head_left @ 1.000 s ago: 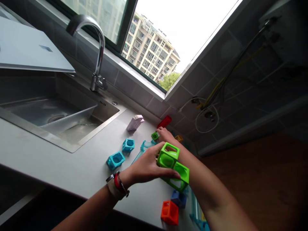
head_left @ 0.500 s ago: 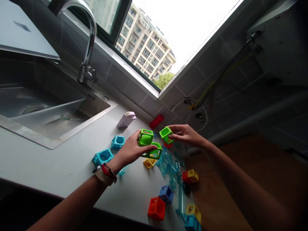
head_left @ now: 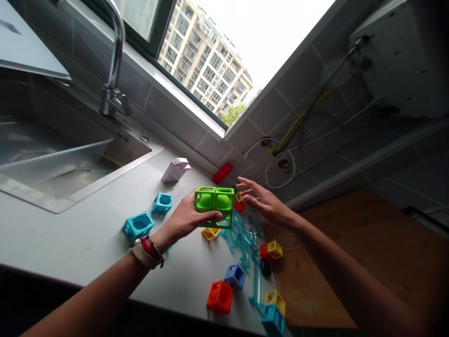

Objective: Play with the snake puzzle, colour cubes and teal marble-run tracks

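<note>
My left hand (head_left: 185, 216) grips a block of joined green hollow cubes (head_left: 223, 202), held above the counter. Round openings show in the cubes' faces, and the thumb lies across the front. Just right of the block, my right hand (head_left: 264, 202) is open and empty, its fingers apart and pointing left. Behind its fingertips stands a small red and yellow cube piece (head_left: 239, 205). Beneath the green block a yellow cube (head_left: 210, 233) sits on the counter, beside a heap of clear blue plastic track pieces (head_left: 242, 238).
Two turquoise cubes (head_left: 138, 225) lie left of my left hand. A blue cube (head_left: 235, 276) and an orange-red cube (head_left: 220, 297) rest near the front edge. A pinkish box (head_left: 176, 169) and a red block (head_left: 222, 173) stand toward the wall. The sink (head_left: 66, 204) is at left.
The separate green cube from my right hand now sits on the green block in my left hand. My right hand has let go and opened. The view has shifted slightly.
</note>
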The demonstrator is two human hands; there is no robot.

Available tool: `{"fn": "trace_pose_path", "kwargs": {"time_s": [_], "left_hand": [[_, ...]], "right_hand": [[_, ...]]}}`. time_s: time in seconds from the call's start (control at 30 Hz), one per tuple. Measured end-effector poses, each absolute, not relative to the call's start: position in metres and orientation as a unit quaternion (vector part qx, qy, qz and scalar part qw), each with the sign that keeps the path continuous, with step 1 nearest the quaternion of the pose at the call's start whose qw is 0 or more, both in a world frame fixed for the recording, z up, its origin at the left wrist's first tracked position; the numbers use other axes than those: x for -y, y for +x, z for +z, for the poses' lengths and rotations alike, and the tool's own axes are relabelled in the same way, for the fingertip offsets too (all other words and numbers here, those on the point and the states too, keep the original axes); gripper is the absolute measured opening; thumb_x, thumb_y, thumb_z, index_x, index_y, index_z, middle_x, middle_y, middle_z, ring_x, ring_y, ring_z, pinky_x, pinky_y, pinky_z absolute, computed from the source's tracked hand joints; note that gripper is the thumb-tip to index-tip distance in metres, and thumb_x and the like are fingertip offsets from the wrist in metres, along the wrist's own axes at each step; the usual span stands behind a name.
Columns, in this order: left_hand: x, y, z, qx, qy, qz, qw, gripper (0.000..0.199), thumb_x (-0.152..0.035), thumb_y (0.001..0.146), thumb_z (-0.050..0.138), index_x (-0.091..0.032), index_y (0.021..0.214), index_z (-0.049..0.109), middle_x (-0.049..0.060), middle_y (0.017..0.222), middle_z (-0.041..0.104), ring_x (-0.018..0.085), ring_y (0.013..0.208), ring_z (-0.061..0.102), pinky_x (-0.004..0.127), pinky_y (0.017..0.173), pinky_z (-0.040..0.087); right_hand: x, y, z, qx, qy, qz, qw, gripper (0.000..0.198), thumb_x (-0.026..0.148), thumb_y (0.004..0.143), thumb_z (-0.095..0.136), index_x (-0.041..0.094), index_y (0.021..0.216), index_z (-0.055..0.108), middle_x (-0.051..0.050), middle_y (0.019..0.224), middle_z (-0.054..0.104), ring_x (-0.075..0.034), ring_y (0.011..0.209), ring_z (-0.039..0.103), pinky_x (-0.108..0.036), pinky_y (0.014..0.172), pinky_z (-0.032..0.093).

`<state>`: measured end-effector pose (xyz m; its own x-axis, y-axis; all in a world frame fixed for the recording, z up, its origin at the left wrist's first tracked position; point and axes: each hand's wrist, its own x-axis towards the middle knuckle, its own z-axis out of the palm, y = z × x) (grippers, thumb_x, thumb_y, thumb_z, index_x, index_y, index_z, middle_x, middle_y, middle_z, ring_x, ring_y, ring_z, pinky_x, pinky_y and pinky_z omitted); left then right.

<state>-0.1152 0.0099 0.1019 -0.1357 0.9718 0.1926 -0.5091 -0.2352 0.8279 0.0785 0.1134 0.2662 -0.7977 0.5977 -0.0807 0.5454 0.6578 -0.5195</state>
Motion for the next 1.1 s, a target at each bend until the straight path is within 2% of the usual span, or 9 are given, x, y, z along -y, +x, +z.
{"fn": "trace_pose_path", "kwargs": {"time_s": [0.13,0.3,0.5,0.7,0.8,0.9,1.0,1.1], "left_hand": [[-0.008,-0.113,0.106,-0.3,0.34,0.684,0.571,0.073,-0.032,0.064,0.097,-0.017,0.124,0.059,0.016,0.125,0.073,0.033,0.102,0.077,0.044,0.081,0.067],[-0.004,-0.107,0.113,-0.262,0.323,0.669,0.616,0.065,-0.039,0.078,0.089,-0.018,0.13,0.056,0.018,0.13,0.071,0.034,0.107,0.076,0.047,0.082,0.067],[-0.003,-0.102,0.111,-0.248,0.338,0.658,0.625,0.066,-0.036,0.075,0.091,-0.017,0.13,0.06,0.016,0.125,0.074,0.032,0.108,0.075,0.034,0.079,0.065],[-0.005,-0.104,0.106,-0.238,0.364,0.634,0.64,0.068,-0.035,0.076,0.091,-0.017,0.135,0.062,0.014,0.118,0.078,0.031,0.103,0.077,0.034,0.079,0.065],[-0.005,-0.102,0.104,-0.242,0.363,0.615,0.657,0.067,-0.034,0.075,0.091,-0.016,0.134,0.064,0.014,0.114,0.079,0.029,0.098,0.077,0.034,0.077,0.065],[-0.006,-0.099,0.102,-0.26,0.371,0.617,0.643,0.06,-0.033,0.071,0.092,-0.013,0.124,0.068,0.013,0.11,0.079,0.029,0.094,0.077,0.034,0.076,0.064],[-0.006,-0.097,0.101,-0.283,0.404,0.639,0.59,0.05,-0.027,0.069,0.091,-0.012,0.112,0.07,0.01,0.102,0.079,0.027,0.092,0.076,0.032,0.077,0.062],[0.0,-0.096,0.104,-0.3,0.461,0.658,0.514,0.048,-0.021,0.071,0.088,-0.016,0.115,0.07,0.008,0.102,0.078,0.026,0.093,0.075,0.032,0.082,0.06]], "right_hand": [[-0.116,0.088,0.259,0.903,-0.325,0.28,0.032,0.064,0.057,0.097,0.063,0.024,0.15,0.05,-0.015,0.143,0.06,-0.029,0.123,0.065,-0.046,0.097,0.057],[-0.111,0.087,0.243,0.863,-0.318,0.391,0.038,0.066,0.05,0.093,0.072,0.026,0.15,0.048,-0.012,0.141,0.063,-0.027,0.12,0.067,-0.041,0.096,0.058],[-0.102,0.081,0.229,0.811,-0.337,0.473,0.067,0.053,0.048,0.093,0.073,0.024,0.138,0.061,-0.008,0.122,0.074,-0.022,0.101,0.072,-0.028,0.074,0.057],[-0.099,0.087,0.236,0.798,-0.328,0.502,0.051,0.053,0.041,0.088,0.08,0.022,0.135,0.066,-0.008,0.113,0.076,-0.024,0.099,0.072,-0.036,0.086,0.059],[-0.097,0.088,0.238,0.809,-0.313,0.496,0.043,0.055,0.041,0.087,0.081,0.022,0.137,0.066,-0.009,0.12,0.075,-0.025,0.105,0.072,-0.038,0.092,0.059],[-0.094,0.089,0.238,0.835,-0.308,0.455,0.041,0.058,0.041,0.085,0.083,0.021,0.137,0.066,-0.011,0.123,0.074,-0.026,0.106,0.072,-0.04,0.094,0.06],[-0.088,0.093,0.238,0.861,-0.317,0.395,0.043,0.059,0.041,0.083,0.085,0.021,0.135,0.067,-0.01,0.121,0.075,-0.028,0.106,0.073,-0.041,0.09,0.063],[-0.08,0.099,0.242,0.9,-0.305,0.309,0.038,0.057,0.04,0.081,0.086,0.025,0.132,0.067,-0.008,0.121,0.074,-0.028,0.107,0.073,-0.038,0.083,0.066]]}}
